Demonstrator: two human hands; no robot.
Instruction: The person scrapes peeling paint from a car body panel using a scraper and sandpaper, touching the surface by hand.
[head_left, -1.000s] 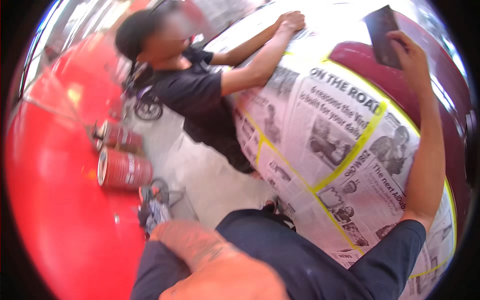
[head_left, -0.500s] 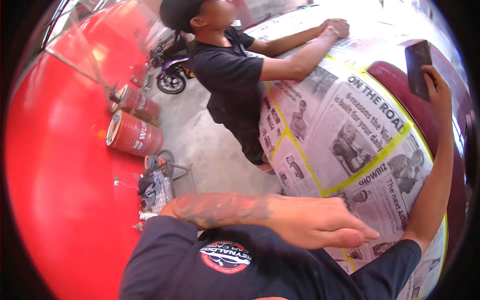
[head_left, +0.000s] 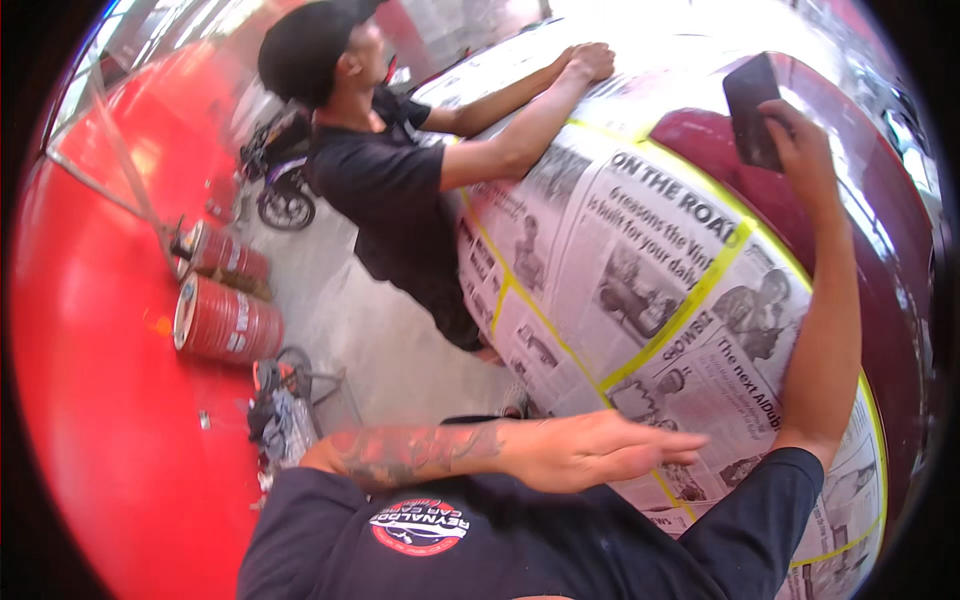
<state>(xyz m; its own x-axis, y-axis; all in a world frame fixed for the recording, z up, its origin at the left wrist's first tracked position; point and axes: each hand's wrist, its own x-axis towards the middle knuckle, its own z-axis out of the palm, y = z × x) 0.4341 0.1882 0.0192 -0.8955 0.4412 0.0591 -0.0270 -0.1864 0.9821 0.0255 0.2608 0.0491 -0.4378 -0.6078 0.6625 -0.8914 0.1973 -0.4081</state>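
My left hand (head_left: 600,450) is held across in front of my chest, fingers stretched out together, with nothing in it. It hovers over the lower part of the newspaper (head_left: 655,245) that covers a large curved car surface, its sheets joined by yellow masking tape (head_left: 690,320). My right arm reaches far forward. In my right hand (head_left: 800,140) is a black flat rectangular slab (head_left: 752,110), phone-like in shape, gripped along its edge. Below it lies the bare, glossy maroon car panel (head_left: 695,140); whether the slab touches it I cannot tell.
Another person (head_left: 375,170) in a black cap and shirt leans on the papered surface, hands together. Red drums (head_left: 230,320) stand by a red wall (head_left: 90,330) at left, with a motorcycle (head_left: 285,195) farther back. Near my left elbow is a cluttered stand (head_left: 280,420).
The whole view has shifted, so the drums, the other person and the newspaper appear farther left and lower. My right hand still grips the slab, and my left hand stays stretched out.
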